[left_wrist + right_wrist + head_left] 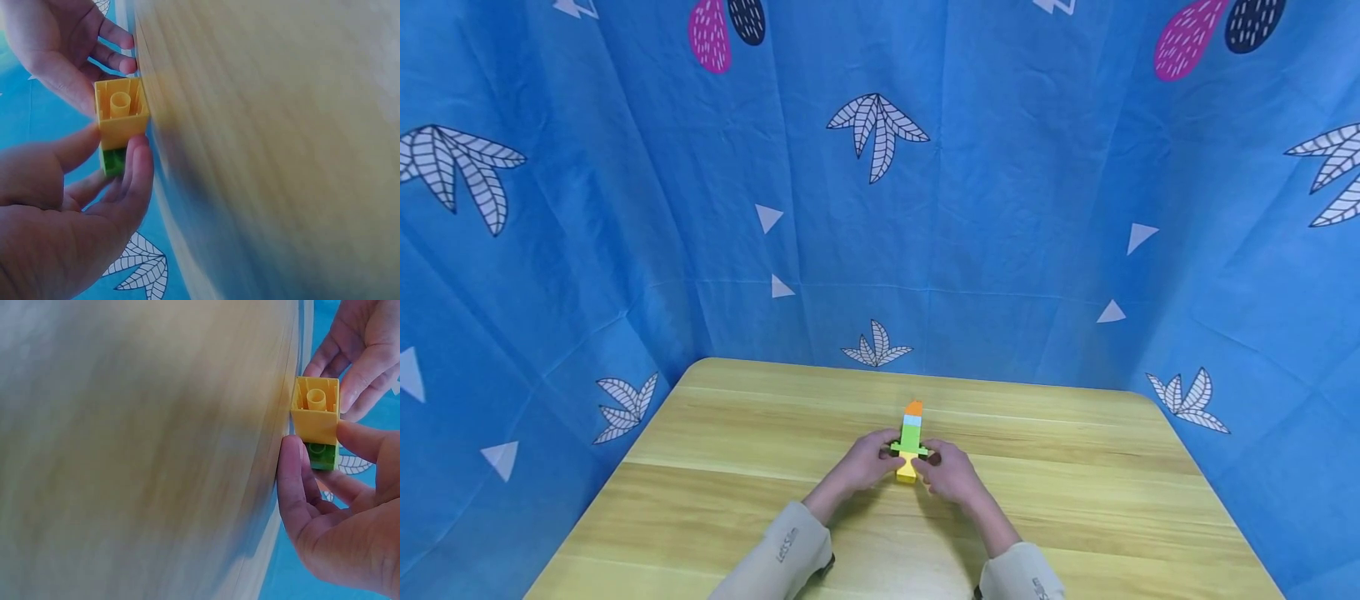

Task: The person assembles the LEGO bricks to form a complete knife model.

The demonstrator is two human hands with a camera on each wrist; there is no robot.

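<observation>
Between both hands, a stack of toy building bricks (911,437) lies lengthwise over the table, pointing away from me. Its near end is a yellow brick (124,134), whose hollow underside with a round tube faces the wrist cameras. Beyond that come a green crosspiece (322,456), a green section, a light blue brick (912,421) and an orange tip (913,407). My left hand (865,461) grips the stack from the left, thumb at the yellow brick. From the right, my right hand (951,472) grips it likewise. Fingers partly hide the crosspiece's ends.
The wooden table (737,450) has rounded far corners. Blue patterned curtains (985,208) hang behind it and along both sides. Light sleeves (790,542) cover my forearms.
</observation>
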